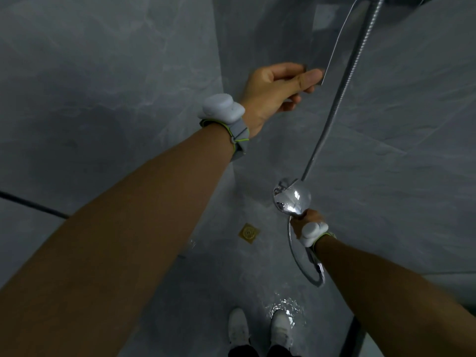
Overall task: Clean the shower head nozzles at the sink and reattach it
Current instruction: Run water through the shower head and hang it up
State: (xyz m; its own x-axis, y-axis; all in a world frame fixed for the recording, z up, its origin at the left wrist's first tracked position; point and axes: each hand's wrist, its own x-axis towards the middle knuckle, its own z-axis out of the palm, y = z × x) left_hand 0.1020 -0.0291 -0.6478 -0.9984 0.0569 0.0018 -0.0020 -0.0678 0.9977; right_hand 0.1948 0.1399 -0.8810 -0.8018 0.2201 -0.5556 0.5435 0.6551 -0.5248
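Observation:
The chrome shower head (292, 199) hangs low in the stall, its shiny back toward me. My right hand (306, 222) is closed around its handle just below the head. The ribbed metal hose (342, 91) drops from the upper right to behind the head, and another loop of hose (300, 258) curls under my right wrist. My left hand (278, 88) is raised against the wall, with thumb and fingers pinched on a small grey holder (319, 77) at the lower end of a thin chrome rail (340, 39). The nozzle face is hidden.
Dark grey tiled walls close in on the left, back and right. A brass floor drain (248, 233) sits in the floor. My two white shoes (238, 328) stand beside a wet, shiny patch (283, 307). Both wrists carry white strapped devices.

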